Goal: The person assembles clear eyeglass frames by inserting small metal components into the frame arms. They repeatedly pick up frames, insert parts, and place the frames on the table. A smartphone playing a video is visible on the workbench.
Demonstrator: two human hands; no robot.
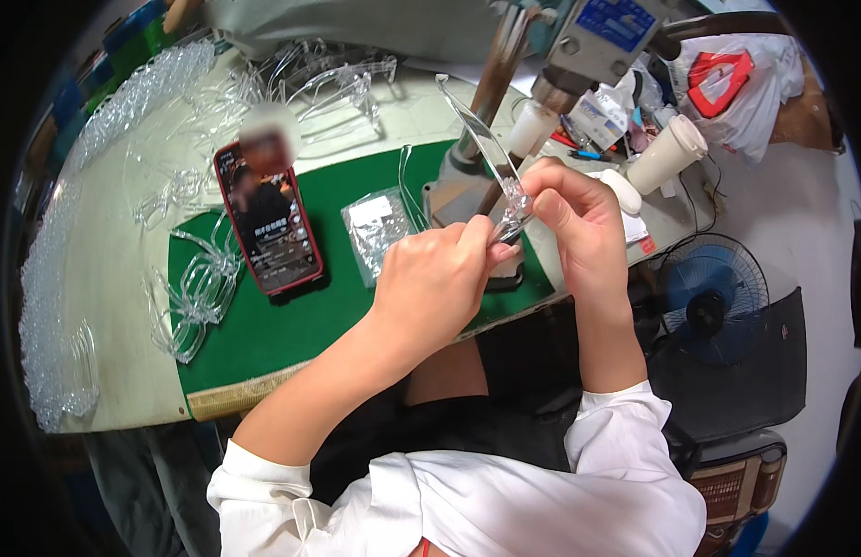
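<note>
Both of my hands meet in front of the metal press, above the near edge of the table. My right hand is closed, pinching a clear plastic glasses frame between thumb and fingers. From the pinch, one long thin arm of the frame points up and to the left. My left hand is closed around the lower end of the same clear piece, its knuckles toward me. Something shiny and dark shows between the two hands, too hidden to name. Behind them stands the press with its upright metal column.
A phone in a red case lies on the green mat, beside a small clear bag. Clear frames are heaped at the left, with long rows along the far left edge. At right are a cup and a fan.
</note>
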